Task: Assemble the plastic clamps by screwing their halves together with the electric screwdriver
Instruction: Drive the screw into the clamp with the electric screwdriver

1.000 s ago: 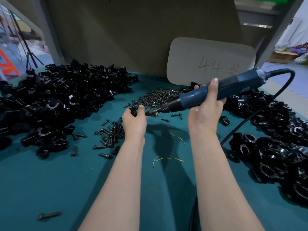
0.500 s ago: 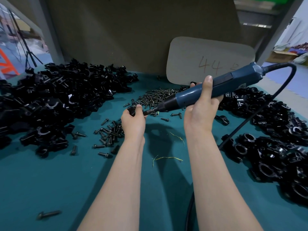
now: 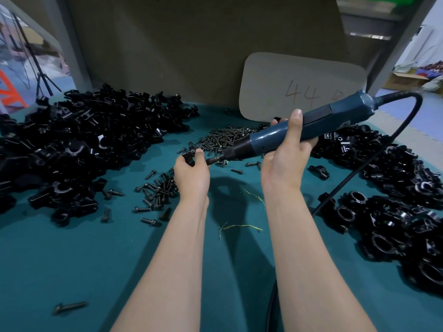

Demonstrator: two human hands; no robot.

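Reaching forward side by side, the left hand [image 3: 190,174] pinches a clamp [image 3: 189,155] while the right hand [image 3: 286,161], slightly higher, wraps round the screwdriver [image 3: 316,124], thumb across it

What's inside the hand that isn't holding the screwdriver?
A black clamp piece pokes out of the left hand, with the electric screwdriver bit pointing at it. The hand covers the rest, so its shape is hidden.

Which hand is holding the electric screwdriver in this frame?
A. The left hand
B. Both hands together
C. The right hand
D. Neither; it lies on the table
C: the right hand grips the blue body of the electric screwdriver, while the left hand holds a small black clamp up to the tool's tip.
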